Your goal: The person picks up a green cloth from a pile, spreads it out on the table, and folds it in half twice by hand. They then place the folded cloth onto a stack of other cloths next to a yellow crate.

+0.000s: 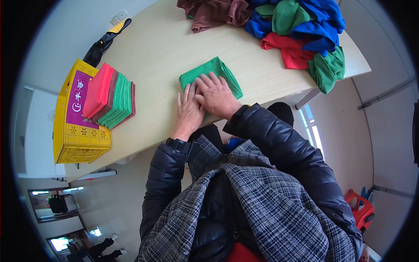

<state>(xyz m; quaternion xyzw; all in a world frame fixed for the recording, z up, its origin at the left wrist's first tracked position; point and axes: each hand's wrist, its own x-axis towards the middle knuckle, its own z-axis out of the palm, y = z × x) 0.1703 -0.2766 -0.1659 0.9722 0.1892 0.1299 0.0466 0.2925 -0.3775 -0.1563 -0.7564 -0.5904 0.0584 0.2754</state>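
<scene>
Soft matt green cloth (pixel 211 76) on a smooth pale wood-look table (pixel 161 48) — glossy yellow plastic crate (pixel 80 137) beside.

Folded green cloth (pixel 212 75), flat on table (pixel 161 48)

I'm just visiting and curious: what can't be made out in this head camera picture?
- Near part of the folded green cloth: covered by the left hand and right hand.
- Inside of the yellow crate: hidden by the stacked folded cloths.
- Cloth heap: cut off by the top edge.
</scene>
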